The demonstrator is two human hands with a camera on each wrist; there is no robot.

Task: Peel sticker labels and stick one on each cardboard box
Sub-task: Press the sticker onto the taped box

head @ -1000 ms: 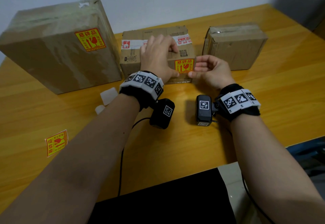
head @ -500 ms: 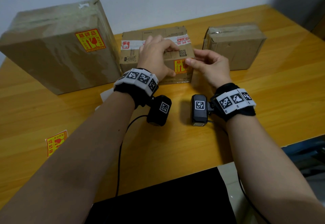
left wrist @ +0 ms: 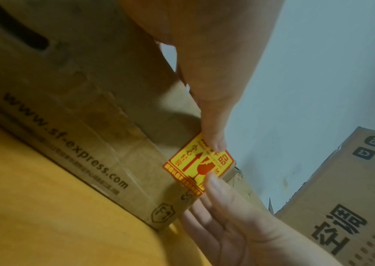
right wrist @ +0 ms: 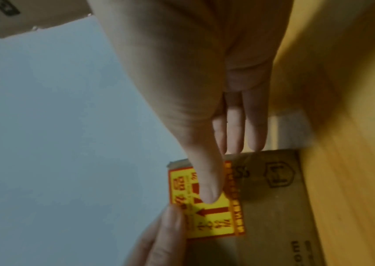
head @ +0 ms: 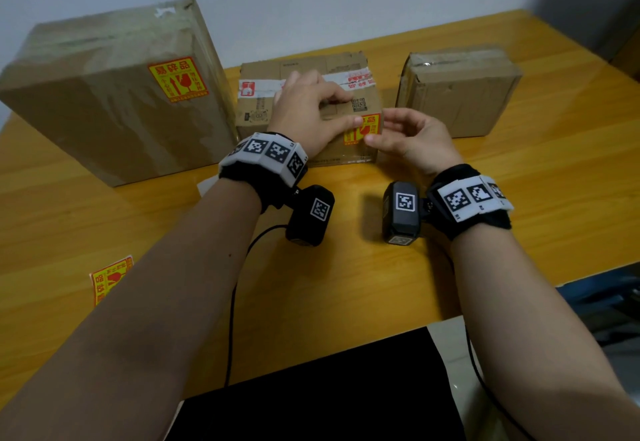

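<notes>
I see my left hand [head: 304, 111] flat on the middle box [head: 304, 94], thumb on its sticker [head: 362, 128] | right hand [head: 408, 139] beside it, fingertip touching the sticker | spare sticker [head: 109, 277] on bench [head: 346, 267] left of my forearm

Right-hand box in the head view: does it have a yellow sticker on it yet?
No. The right box shows only bare cardboard and tape on the faces in view, while the large left box and middle box each carry one.
</notes>
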